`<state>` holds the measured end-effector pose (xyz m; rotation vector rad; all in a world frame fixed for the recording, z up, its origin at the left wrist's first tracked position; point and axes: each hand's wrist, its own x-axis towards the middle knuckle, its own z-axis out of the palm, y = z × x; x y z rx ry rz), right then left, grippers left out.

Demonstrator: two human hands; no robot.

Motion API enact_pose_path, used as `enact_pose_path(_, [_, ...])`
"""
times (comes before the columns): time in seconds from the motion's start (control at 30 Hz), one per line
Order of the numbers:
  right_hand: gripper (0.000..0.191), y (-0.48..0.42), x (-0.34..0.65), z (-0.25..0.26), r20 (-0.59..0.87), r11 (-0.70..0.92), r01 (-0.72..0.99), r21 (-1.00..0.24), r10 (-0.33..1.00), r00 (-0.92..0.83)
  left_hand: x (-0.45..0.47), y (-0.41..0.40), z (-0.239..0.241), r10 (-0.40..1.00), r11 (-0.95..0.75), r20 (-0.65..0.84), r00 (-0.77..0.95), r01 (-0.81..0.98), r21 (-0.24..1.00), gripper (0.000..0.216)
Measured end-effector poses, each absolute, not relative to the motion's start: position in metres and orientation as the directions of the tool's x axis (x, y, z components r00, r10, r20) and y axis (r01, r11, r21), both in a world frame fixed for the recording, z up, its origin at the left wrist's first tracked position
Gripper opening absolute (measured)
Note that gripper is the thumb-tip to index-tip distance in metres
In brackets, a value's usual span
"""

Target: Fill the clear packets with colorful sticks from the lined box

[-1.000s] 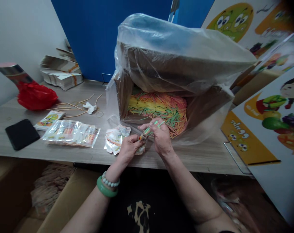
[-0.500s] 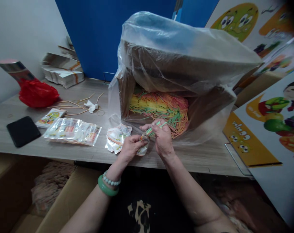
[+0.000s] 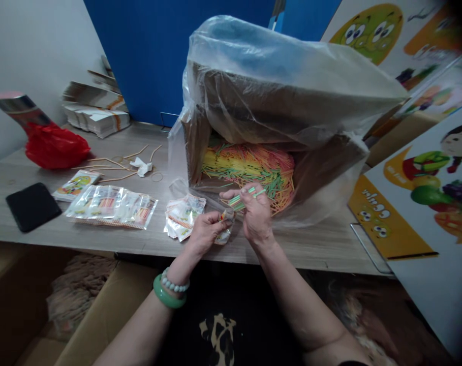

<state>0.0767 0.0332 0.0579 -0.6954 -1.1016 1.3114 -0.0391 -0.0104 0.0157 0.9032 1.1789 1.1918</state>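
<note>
My left hand [image 3: 205,232] pinches a small clear printed packet [image 3: 225,225] just over the table's front edge. My right hand [image 3: 254,213] is closed on a small bunch of coloured sticks [image 3: 244,197], mostly green and pink, whose lower ends meet the packet's mouth. Right behind both hands lies a cardboard box [image 3: 194,147] on its side, lined with a clear plastic bag [image 3: 284,71] and heaped with coloured sticks [image 3: 253,170]. A small pile of similar packets [image 3: 183,216] rests on the table beside my left hand.
Further left on the wooden table [image 3: 322,244] lie a row of filled packets [image 3: 112,206], a black phone [image 3: 32,206], a red plastic bag [image 3: 55,147], rubber bands [image 3: 116,165] and stacked printed paper [image 3: 97,119]. Cartoon posters [image 3: 417,193] stand at right. An open carton [image 3: 101,315] sits below left.
My right hand has lifted the stick bunch slightly and its fingers have shifted. The left hand keeps the packet in the same place.
</note>
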Motion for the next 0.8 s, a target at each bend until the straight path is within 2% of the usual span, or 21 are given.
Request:
enact_pose_path(0.2, [0.018,0.028,0.073,0.045,0.173,0.124,-0.391,-0.912,0.981,-0.093,-0.038,-0.012,0.013,0.983,0.165,-0.179,-0.030,-0.262,0.951,0.040])
enact_pose_path(0.37, [0.018,0.033,0.084,0.046,0.085,0.013,-0.286,-0.958,0.968,-0.238,-0.039,-0.011,0.007,0.983,0.172,-0.185,-0.010,-0.326,0.929,0.041])
enact_pose_path(0.47, [0.019,0.037,0.088,0.051,0.052,-0.024,-0.237,-0.971,0.950,-0.308,-0.040,-0.009,0.006,0.994,0.109,-0.110,0.009,-0.246,0.963,0.041])
enact_pose_path(0.67, [0.023,0.051,0.094,0.059,0.021,-0.022,-0.084,-0.996,0.874,-0.486,-0.046,-0.003,0.010,0.997,-0.062,0.058,0.046,0.098,0.993,0.033])
enact_pose_path(0.8, [0.026,0.069,0.099,0.059,0.023,0.003,-0.036,-0.999,0.821,-0.571,-0.042,0.013,0.015,0.991,-0.122,0.114,0.074,0.103,0.987,0.034])
